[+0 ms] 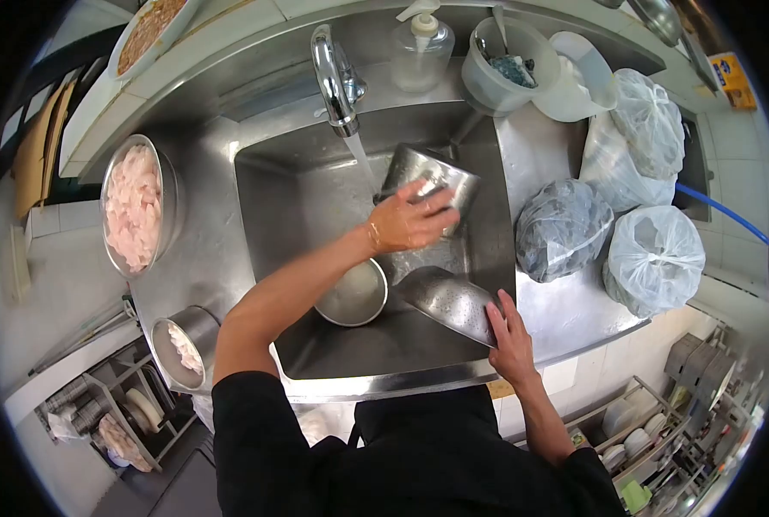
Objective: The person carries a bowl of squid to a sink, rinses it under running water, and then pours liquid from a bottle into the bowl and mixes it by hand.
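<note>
My left hand (pixel 412 221) reaches across the sink (pixel 268 215) with its fingers bent over the side of a tilted metal pot (pixel 443 177). Its palm and grip are partly hidden. In my right hand (pixel 512 339) is the edge of a metal bowl (pixel 453 303), which leans on its side with wet drops on its surface. Below my left forearm a round metal container (pixel 354 297) stands in the sink, partly covered by the arm. Water runs from the faucet (pixel 334 86) just left of the pot.
At left stand a bowl of pale raw meat pieces (pixel 133 207) and a smaller pot (pixel 186 349) with similar pieces. Several tied plastic bags (pixel 656 258) crowd the right counter. Behind the sink are a pump bottle (pixel 421 56) and plastic tubs (pixel 505 82).
</note>
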A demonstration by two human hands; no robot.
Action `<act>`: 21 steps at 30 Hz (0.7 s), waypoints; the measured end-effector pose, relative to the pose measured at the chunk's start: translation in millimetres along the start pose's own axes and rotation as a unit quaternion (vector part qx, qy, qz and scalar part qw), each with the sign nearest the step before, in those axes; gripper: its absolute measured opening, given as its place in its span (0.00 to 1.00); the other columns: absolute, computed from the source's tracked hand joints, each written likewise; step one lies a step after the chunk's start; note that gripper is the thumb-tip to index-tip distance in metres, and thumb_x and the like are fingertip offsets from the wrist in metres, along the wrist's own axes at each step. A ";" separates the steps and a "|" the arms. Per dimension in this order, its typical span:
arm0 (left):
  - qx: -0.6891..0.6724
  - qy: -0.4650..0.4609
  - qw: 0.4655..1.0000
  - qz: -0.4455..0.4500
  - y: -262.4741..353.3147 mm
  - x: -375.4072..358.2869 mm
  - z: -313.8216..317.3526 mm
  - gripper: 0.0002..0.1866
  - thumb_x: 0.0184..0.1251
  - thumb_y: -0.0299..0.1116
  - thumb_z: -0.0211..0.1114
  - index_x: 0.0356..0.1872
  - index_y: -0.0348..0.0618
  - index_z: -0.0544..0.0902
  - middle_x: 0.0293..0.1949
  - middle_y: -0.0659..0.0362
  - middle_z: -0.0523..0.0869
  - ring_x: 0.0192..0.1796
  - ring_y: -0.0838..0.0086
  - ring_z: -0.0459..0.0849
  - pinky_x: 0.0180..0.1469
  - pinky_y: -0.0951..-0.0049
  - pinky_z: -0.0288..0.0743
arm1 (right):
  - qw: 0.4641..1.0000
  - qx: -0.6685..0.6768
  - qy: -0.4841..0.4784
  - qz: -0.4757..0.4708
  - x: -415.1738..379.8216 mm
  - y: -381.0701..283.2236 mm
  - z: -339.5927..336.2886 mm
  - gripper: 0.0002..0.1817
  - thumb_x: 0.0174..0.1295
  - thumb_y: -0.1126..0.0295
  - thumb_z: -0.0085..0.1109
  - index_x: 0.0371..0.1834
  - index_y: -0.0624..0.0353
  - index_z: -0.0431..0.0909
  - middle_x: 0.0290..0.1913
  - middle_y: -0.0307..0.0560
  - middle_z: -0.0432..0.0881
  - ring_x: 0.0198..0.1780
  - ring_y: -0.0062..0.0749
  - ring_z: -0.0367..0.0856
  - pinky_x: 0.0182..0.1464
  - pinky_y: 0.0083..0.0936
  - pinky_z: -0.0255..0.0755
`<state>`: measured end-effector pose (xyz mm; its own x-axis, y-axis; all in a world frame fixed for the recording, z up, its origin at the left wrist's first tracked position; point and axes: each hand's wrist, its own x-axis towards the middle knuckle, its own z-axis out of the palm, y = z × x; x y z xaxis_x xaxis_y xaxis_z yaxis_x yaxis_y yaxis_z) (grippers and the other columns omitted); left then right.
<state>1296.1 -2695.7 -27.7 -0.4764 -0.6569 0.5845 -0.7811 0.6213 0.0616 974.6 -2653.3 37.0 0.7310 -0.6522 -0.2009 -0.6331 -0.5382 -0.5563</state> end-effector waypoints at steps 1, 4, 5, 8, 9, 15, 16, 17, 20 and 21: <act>0.001 0.001 1.000 -0.003 -5.5 -9.6 7.0 0.03 0.47 0.34 0.65 0.24 0.55 0.81 0.52 0.72 0.80 0.64 0.71 0.71 0.61 0.50 0.58 | 1.000 -0.009 0.010 -0.003 1.3 -0.1 -1.4 0.43 0.34 0.89 0.56 0.63 0.52 0.65 0.69 0.58 0.57 0.65 0.57 0.64 0.57 0.42 0.72; 0.120 -0.157 0.963 -0.183 -29.4 -43.3 42.9 0.09 0.53 0.34 0.61 0.37 0.53 0.82 0.50 0.66 0.80 0.62 0.67 0.70 0.60 0.49 0.60 | 0.999 -0.015 0.050 -0.009 8.4 -2.2 -5.8 0.42 0.35 0.89 0.55 0.62 0.55 0.65 0.68 0.63 0.56 0.64 0.59 0.64 0.59 0.41 0.70; 0.094 -0.094 0.940 -0.313 -34.0 -59.9 61.6 0.10 0.52 0.31 0.60 0.37 0.49 0.81 0.48 0.61 0.81 0.60 0.63 0.72 0.59 0.51 0.62 | 0.997 -0.009 0.082 -0.009 11.1 -3.4 -6.3 0.42 0.35 0.89 0.55 0.63 0.57 0.65 0.67 0.66 0.57 0.64 0.60 0.64 0.60 0.41 0.69; -0.132 0.306 0.608 -0.721 -45.6 -120.1 123.6 0.14 0.48 0.24 0.60 0.40 0.38 0.80 0.42 0.48 0.81 0.50 0.53 0.77 0.55 0.57 0.67 | 0.984 0.060 0.165 -0.001 28.2 -4.6 2.6 0.41 0.37 0.90 0.54 0.64 0.63 0.62 0.63 0.69 0.59 0.62 0.62 0.64 0.62 0.42 0.65; -0.048 0.156 0.609 -0.776 -38.8 -137.8 125.7 0.14 0.49 0.25 0.62 0.40 0.36 0.79 0.41 0.47 0.81 0.47 0.54 0.78 0.53 0.60 0.69 | 0.981 0.063 0.183 0.000 40.6 -9.8 0.5 0.39 0.42 0.88 0.50 0.65 0.67 0.58 0.61 0.69 0.61 0.61 0.62 0.63 0.64 0.43 0.60; -0.313 0.309 0.324 -0.837 47.7 -279.7 206.7 0.10 0.66 0.33 0.59 0.41 0.38 0.78 0.37 0.55 0.82 0.37 0.68 0.80 0.38 0.66 0.74 | 0.944 0.266 0.167 0.101 142.1 25.7 86.7 0.33 0.48 0.79 0.48 0.63 0.69 0.59 0.59 0.60 0.68 0.62 0.48 0.66 0.64 0.36 0.59; -0.373 0.298 0.244 -0.844 57.6 -247.2 170.7 0.10 0.70 0.34 0.54 0.44 0.40 0.78 0.38 0.56 0.83 0.38 0.71 0.81 0.38 0.68 0.75 | 0.928 0.311 0.142 0.146 164.7 36.2 111.7 0.31 0.51 0.76 0.50 0.63 0.67 0.60 0.57 0.59 0.70 0.60 0.47 0.68 0.62 0.38 0.63; -0.369 0.300 0.244 -0.845 65.7 -231.2 145.2 0.10 0.70 0.34 0.54 0.44 0.40 0.78 0.38 0.56 0.83 0.38 0.71 0.81 0.38 0.68 0.75 | 0.909 0.354 0.112 0.189 183.0 42.1 129.8 0.29 0.54 0.73 0.51 0.63 0.64 0.61 0.56 0.58 0.72 0.59 0.46 0.70 0.59 0.40 0.66; -0.477 0.323 0.165 -0.800 86.4 -199.0 75.4 0.13 0.71 0.34 0.51 0.49 0.40 0.78 0.43 0.57 0.83 0.40 0.73 0.81 0.37 0.72 0.75 | 0.791 0.531 0.008 0.305 213.5 28.3 158.2 0.32 0.58 0.63 0.57 0.65 0.58 0.60 0.54 0.56 0.74 0.54 0.48 0.74 0.48 0.44 0.74; -0.432 0.271 0.282 -0.812 94.2 -188.7 47.6 0.13 0.71 0.34 0.51 0.50 0.39 0.77 0.41 0.58 0.84 0.38 0.73 0.81 0.39 0.73 0.76 | 0.789 0.536 -0.004 0.301 212.6 22.9 170.4 0.32 0.58 0.63 0.57 0.65 0.58 0.60 0.54 0.56 0.74 0.54 0.48 0.74 0.48 0.44 0.74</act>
<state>1293.2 -2533.5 -170.7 0.5423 -0.3587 -0.7598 0.7112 -0.2855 0.6424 1158.9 -2713.3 -155.8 0.3844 -0.6124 -0.6908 -0.2904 0.6301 -0.7202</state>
